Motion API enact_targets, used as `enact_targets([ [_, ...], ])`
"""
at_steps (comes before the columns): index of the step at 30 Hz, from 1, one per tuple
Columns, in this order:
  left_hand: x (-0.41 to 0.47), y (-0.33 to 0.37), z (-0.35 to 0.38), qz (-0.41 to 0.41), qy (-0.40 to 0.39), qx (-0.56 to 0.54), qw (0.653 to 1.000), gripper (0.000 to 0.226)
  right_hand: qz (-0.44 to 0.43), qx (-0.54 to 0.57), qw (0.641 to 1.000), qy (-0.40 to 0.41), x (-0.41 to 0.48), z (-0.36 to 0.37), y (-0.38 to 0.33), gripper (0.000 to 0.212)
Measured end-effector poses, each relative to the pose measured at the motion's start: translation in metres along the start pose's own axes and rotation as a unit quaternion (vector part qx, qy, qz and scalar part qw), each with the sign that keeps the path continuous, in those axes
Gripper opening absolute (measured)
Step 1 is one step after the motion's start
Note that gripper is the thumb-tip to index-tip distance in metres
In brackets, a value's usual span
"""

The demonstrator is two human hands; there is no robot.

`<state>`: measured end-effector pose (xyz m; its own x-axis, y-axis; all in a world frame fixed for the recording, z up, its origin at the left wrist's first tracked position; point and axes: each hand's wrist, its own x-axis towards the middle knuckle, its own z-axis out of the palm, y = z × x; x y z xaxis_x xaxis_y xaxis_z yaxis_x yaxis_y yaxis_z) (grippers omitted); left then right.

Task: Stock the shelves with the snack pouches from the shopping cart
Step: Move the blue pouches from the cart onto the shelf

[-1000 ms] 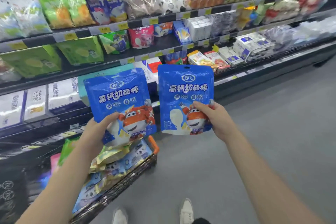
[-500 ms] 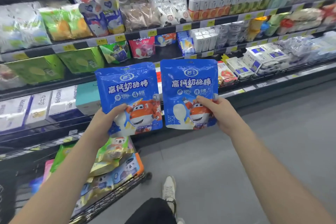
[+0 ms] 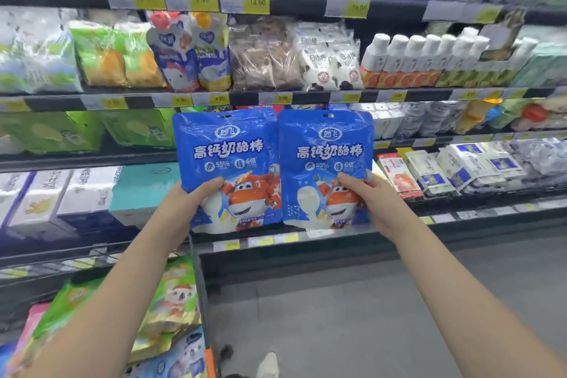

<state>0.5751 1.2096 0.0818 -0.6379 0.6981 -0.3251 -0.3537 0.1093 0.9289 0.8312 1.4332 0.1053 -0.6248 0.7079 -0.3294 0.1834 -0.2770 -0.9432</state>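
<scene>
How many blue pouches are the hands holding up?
2. The left pouch is in the left hand, the right pouch in the right hand, side by side. More may lie hidden in the cart.

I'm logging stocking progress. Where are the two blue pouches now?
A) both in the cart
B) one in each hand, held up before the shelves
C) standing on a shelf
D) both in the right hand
B: the left hand grips the left blue pouch, the right hand the right blue pouch, both held up before the shelves.

The left forearm (image 3: 122, 301) and right forearm (image 3: 454, 291) are bare, and one foot wears a pale shoe (image 3: 268, 365) (white, blurred).
</scene>
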Motion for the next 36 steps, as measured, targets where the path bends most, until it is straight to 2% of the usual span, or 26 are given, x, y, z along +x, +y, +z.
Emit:
enact_targets([
  [1,0.007,0.002,0.001,-0.001,-0.002,-0.006,1.0,0.034,0.001,-0.002,1.0,-0.006,0.01,-0.001,-0.001,0.03],
  [2,0.013,0.004,0.003,0.0,-0.007,-0.009,1.0,0.041,0.002,-0.002,1.0,-0.009,0.021,-0.002,-0.001,0.033],
  [4,0.026,0.006,0.006,-0.001,-0.012,-0.008,1.0,0.067,0.002,0.0,1.0,-0.014,0.042,-0.006,-0.001,0.034],
  [5,0.032,0.006,0.008,0.0,-0.012,-0.009,1.0,0.071,0.0,0.002,1.0,-0.018,0.053,-0.009,0.0,0.035],
  [10,0.058,0.0,0.024,-0.005,0.007,-0.009,1.0,0.031,0.007,0.006,0.999,-0.05,0.098,-0.03,-0.002,0.054],
  [12,0.066,-0.005,0.035,-0.005,0.011,-0.013,1.0,0.029,0.011,0.005,0.998,-0.063,0.118,-0.043,-0.001,0.052],
  [16,0.085,-0.019,0.067,-0.01,0.036,-0.033,0.999,0.036,0.032,-0.002,0.995,-0.095,0.156,-0.07,0.004,0.083],
  [17,0.09,-0.022,0.078,-0.012,0.048,-0.043,0.998,0.039,0.037,-0.004,0.994,-0.102,0.164,-0.077,0.006,0.086],
  [19,0.101,-0.029,0.098,-0.012,0.061,-0.056,0.996,0.046,0.045,-0.008,0.993,-0.111,0.179,-0.092,0.01,0.081],
  [24,0.124,-0.035,0.135,-0.012,0.081,-0.063,0.995,0.047,0.042,-0.009,0.994,-0.103,0.209,-0.122,0.012,0.05],
  [27,0.14,-0.038,0.141,-0.018,0.086,-0.057,0.994,0.057,0.037,0.0,0.995,-0.092,0.222,-0.132,0.015,0.043],
  [30,0.162,-0.048,0.143,-0.014,0.094,-0.051,0.994,0.058,0.031,0.005,0.996,-0.089,0.241,-0.136,0.027,0.044],
  [34,0.203,-0.077,0.136,0.013,0.083,-0.035,0.996,0.031,0.006,0.005,0.997,-0.081,0.274,-0.135,0.056,0.059],
  [36,0.224,-0.093,0.13,0.039,0.073,-0.022,0.996,0.031,-0.02,0.003,0.996,-0.085,0.292,-0.136,0.071,0.065],
])
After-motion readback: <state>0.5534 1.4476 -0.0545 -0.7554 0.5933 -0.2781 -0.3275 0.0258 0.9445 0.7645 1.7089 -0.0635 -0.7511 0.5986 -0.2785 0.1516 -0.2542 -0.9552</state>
